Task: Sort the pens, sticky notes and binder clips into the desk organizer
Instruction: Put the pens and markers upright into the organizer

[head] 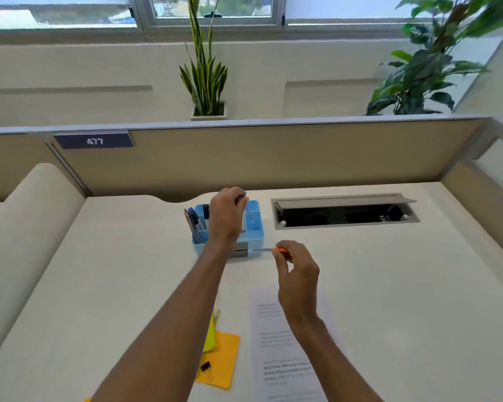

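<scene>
A light blue desk organizer (257, 238) stands on the white desk (128, 271), with several pens (194, 224) upright in its left compartment. My left hand (226, 216) hovers over the organizer with fingers pinched on a thin grey pen (249, 215) that points down into a right compartment. My right hand (296, 271), to the right of the organizer, pinches an orange-and-grey pen (269, 250) held level, tip toward the organizer. Nearer me lie yellow and orange sticky notes (219, 353) with a black binder clip (205, 366) on them.
A printed sheet of paper (276, 369) lies under my right forearm. An open cable tray (343, 212) is sunk into the desk right of the organizer. A beige partition (273, 152) closes the back, with plants beyond it.
</scene>
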`<action>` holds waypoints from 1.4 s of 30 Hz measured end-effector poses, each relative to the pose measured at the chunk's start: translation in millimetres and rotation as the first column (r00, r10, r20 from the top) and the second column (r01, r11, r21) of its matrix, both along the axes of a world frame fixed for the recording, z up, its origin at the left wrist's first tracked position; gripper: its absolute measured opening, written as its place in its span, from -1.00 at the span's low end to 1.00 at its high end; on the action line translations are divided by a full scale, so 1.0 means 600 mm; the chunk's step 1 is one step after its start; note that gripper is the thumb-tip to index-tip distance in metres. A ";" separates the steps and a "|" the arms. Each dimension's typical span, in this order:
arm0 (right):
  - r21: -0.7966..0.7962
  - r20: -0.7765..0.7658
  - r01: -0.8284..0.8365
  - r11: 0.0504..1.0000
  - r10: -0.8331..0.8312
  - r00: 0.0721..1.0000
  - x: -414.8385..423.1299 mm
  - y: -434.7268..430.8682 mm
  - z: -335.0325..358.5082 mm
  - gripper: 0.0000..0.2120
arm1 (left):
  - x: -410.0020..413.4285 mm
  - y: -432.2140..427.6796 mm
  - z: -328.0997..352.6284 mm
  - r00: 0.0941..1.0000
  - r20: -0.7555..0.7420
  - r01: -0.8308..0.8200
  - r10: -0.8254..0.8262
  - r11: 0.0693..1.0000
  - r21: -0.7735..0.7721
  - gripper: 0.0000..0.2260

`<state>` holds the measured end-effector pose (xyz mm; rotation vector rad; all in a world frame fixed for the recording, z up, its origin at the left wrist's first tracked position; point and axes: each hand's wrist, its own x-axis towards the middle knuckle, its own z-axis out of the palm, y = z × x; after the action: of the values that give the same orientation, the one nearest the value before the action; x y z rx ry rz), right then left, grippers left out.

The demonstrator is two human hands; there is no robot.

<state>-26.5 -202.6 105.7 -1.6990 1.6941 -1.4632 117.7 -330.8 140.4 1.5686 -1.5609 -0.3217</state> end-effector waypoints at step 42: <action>0.131 -0.458 -0.353 0.926 0.372 0.807 0.128 -0.121 -0.058 -0.96 | 0.188 0.473 -0.275 0.942 0.118 -0.333 0.314 0.916 0.223 -0.71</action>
<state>50.3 -275.3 71.1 -2.3448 1.4660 -0.8726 230.7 -46.8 -24.6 2.0189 -1.3259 -0.2712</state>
